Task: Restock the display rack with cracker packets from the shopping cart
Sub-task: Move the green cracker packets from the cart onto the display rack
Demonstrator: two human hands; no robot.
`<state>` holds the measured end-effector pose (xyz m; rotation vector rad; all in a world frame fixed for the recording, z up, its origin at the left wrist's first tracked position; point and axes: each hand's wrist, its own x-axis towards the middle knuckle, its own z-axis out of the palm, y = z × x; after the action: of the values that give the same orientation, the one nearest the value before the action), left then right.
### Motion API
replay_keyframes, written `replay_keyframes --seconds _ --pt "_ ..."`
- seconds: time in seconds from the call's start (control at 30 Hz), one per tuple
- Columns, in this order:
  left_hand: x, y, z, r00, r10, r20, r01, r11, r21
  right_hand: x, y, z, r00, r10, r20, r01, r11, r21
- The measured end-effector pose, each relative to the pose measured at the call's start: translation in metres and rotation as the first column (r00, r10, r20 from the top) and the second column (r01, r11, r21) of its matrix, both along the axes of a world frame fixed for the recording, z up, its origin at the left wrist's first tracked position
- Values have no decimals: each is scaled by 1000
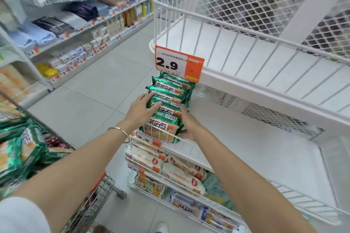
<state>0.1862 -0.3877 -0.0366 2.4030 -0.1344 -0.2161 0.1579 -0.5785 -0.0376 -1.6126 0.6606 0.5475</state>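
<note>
With fingers straight, the left hand [141,109] and right hand [187,123] press either side of the cracker packets [166,100], a row running near-to-far on the rack [246,138]; the cart [94,200] sits near-left.

Aisle shelving [62,38] on L w/ folded towels [51,26], bottles [128,17] & small orange price tags. Grey tiled floor [106,73]. Orange 2.9 price sign [178,63] mid-frame. White snack packs [151,159] low centre. White shoe [161,227] at btm.

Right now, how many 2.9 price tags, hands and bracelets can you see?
Price tags: 2, large tag and small tag
Hands: 2, left hand and right hand, both touching the green packets
Bracelets: 1
Total: 5
</note>
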Motion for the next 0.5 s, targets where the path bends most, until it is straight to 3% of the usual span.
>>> replay_keyframes --seconds 0.13,0.23,0.33,0.5 --pt "7 -5 0 997 29 67 -29 1000 -11 23 11 -37 981 -182 59 182 983 18" --pt "17 -1 10 987 42 154 -52 997 65 28 24 -51 975 -213 59 207 974 91" --pt "21 -5 15 983 38 181 -56 994 96 19 24 -36 981 -189 43 182 974 137" --pt "18 2 9 982 94 162 -110 990 90 15 19 -19 997 -36 63 35 999 26"
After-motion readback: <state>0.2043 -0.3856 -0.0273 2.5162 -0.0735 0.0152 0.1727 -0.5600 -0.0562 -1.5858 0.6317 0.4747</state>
